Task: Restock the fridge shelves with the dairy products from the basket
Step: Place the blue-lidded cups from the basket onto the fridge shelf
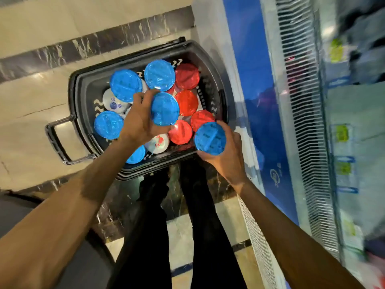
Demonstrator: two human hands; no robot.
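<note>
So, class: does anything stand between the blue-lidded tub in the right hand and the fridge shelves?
Nothing visible does. The right hand holds the blue-lidded tub above the basket's rim, and the space over to the fridge shelves looks open, though that side is blurred.

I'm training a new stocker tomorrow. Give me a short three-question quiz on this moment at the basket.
1. True or false: the left hand grips a blue-lidded tub, and the right hand grips another blue-lidded tub.
2. Multiple choice: the red-lidded tubs in the basket lie mostly A) on the side nearer the fridge, B) on the side nearer the basket's handle, C) nowhere; there are none.
3. Fill in: the basket stands on the ____.
Key: 1 true; 2 A; 3 floor.
</note>
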